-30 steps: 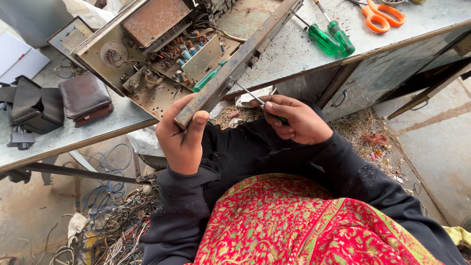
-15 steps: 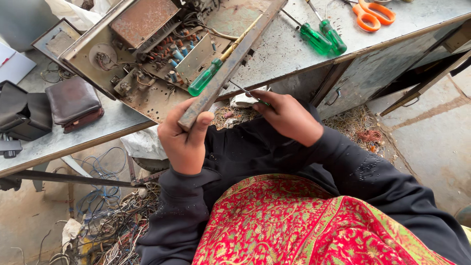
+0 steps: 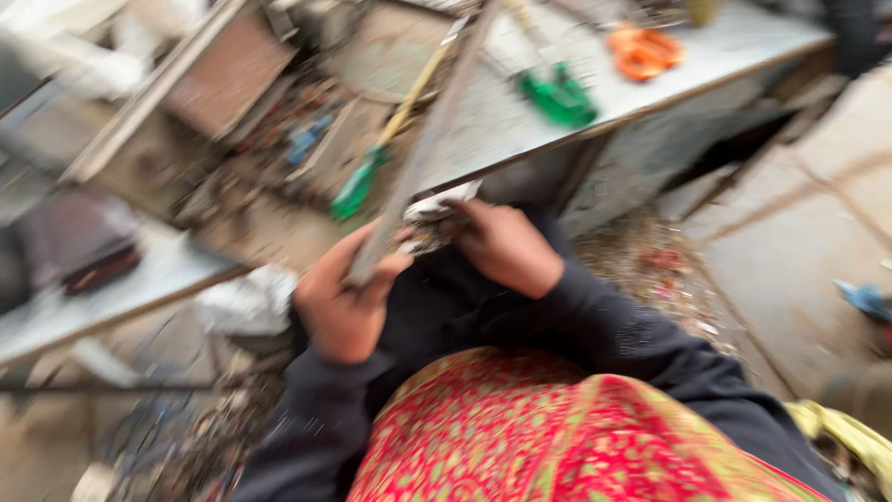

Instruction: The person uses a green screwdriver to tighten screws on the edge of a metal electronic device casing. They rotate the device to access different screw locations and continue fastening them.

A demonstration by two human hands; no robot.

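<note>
Metal chassis (image 3: 279,139) lies open on the grey table (image 3: 650,74), its long edge bar clamped in the left hand (image 3: 344,302). Right hand (image 3: 506,246) is closed beside it; what it holds is blurred.

Two hands, left hand (image 3: 346,302) and right hand (image 3: 506,246), show mid-frame. Three green-handled screwdrivers: one (image 3: 358,184) left of centre, two (image 3: 557,98) at upper right. One pair of orange scissors (image 3: 646,51) lies at upper right.

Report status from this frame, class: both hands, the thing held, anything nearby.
Left hand grips the metal frame edge. Right hand closed beside it; what it holds is blurred. Green screwdriver lies inside the chassis, close by.
</note>
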